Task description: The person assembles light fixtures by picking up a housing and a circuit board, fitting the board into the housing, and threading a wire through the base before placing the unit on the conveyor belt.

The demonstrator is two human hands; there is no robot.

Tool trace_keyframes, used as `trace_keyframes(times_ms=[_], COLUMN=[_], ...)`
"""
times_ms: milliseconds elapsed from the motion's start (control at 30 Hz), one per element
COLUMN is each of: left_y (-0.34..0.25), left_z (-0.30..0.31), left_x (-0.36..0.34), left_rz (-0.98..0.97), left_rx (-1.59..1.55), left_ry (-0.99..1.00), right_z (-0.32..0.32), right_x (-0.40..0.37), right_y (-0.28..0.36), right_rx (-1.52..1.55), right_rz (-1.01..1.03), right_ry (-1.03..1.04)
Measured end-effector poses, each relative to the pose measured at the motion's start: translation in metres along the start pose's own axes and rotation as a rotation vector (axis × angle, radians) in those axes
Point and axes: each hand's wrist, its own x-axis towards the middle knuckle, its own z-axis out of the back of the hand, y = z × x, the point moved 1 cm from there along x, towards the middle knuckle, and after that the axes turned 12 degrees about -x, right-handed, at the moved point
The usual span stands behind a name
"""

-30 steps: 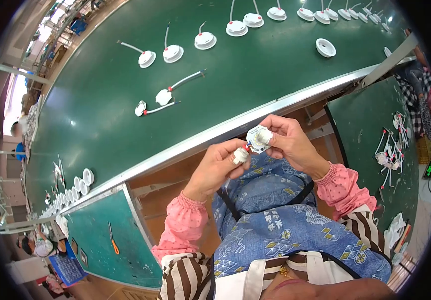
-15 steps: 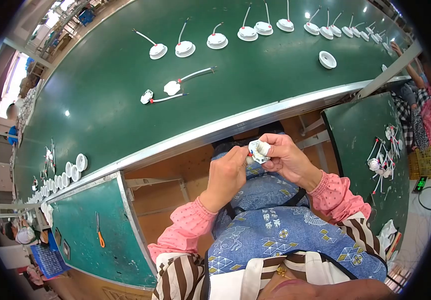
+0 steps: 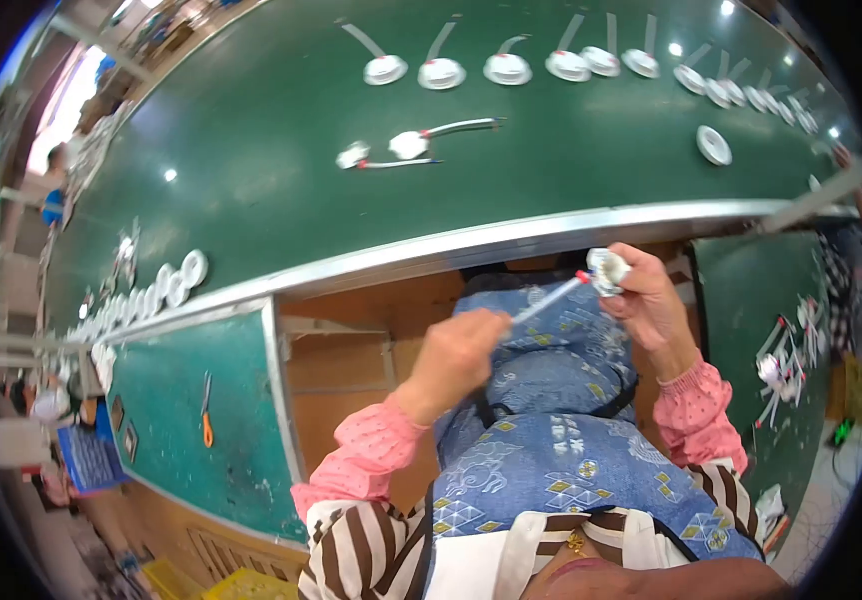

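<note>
Between the thumb and fingers of my right hand [image 3: 651,295] is a small white part [image 3: 607,271] with a red piece at its side. A white cable [image 3: 548,301] runs from that red piece down to my left hand [image 3: 463,352], whose fingers are closed around its other end. Both hands are above my lap, in front of the table edge. Two similar white parts with cables, a larger one [image 3: 410,145] and a smaller one [image 3: 353,155], lie on the green table [image 3: 281,190].
Round white pieces with upright cables, such as one [image 3: 442,73], line the far side. A white ring [image 3: 713,145] lies at right. White rings [image 3: 193,268] stand at left. Orange-handled scissors [image 3: 208,430] rest on the left side table; cabled parts [image 3: 776,370] lie on the right one.
My hands have moved apart. The right hand has gone up and right with the white part, and the cable is now stretched between both hands. The whole view has shifted.
</note>
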Motion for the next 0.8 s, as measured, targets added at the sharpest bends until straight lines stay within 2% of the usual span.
trace_keyframes(times_ms=[67, 133, 267, 300, 333, 367, 400, 433, 467, 500, 567, 667, 800], left_y=[0.001, 0.002, 0.011, 0.022, 0.016, 0.035, 0.048, 0.075, 0.092, 0.119, 0.160, 0.198, 0.222], left_z=[-0.005, 0.002, 0.037, 0.054, 0.085, 0.115, 0.151, 0.191, 0.236, 0.280, 0.339, 0.385, 0.398], left_x=[-0.008, -0.015, -0.027, -0.032, -0.032, -0.044, -0.052, -0.067, -0.072, -0.084, -0.094, -0.080, -0.068], left_rz=[-0.111, -0.047, -0.006, -0.044, 0.013, -0.002, 0.053, 0.236, 0.389, 0.473, 0.795, 1.166, 1.121], left_rx=[0.006, 0.052, 0.091, 0.197, 0.306, 0.491, 0.599, 0.884, 0.898, 1.026, 1.125, 1.003, 0.943], left_ry=[0.064, 0.164, -0.027, -0.100, -0.140, -0.209, -0.313, -0.339, -0.392, -0.326, -0.219, 0.027, 0.008], right_z=[0.002, 0.002, -0.005, 0.005, 0.013, 0.013, 0.013, 0.018, 0.024, 0.026, 0.026, 0.015, -0.001], right_x=[0.004, 0.006, 0.018, 0.025, 0.032, 0.033, 0.033, 0.035, 0.036, 0.038, 0.036, 0.035, 0.038], right_y=[-0.005, -0.013, -0.018, -0.014, -0.010, -0.002, 0.004, 0.001, -0.002, -0.006, -0.013, -0.011, -0.003], right_rx=[-0.073, -0.003, 0.107, 0.129, 0.157, 0.149, 0.152, 0.145, 0.137, 0.123, 0.095, 0.094, 0.121], right_rz=[0.001, -0.063, -0.064, 0.000, 0.068, 0.103, 0.105, 0.109, 0.116, 0.082, 0.019, -0.010, 0.024], right_ry=[0.052, 0.082, 0.191, 0.150, 0.110, 0.062, -0.010, -0.022, -0.034, -0.024, -0.010, -0.091, -0.183])
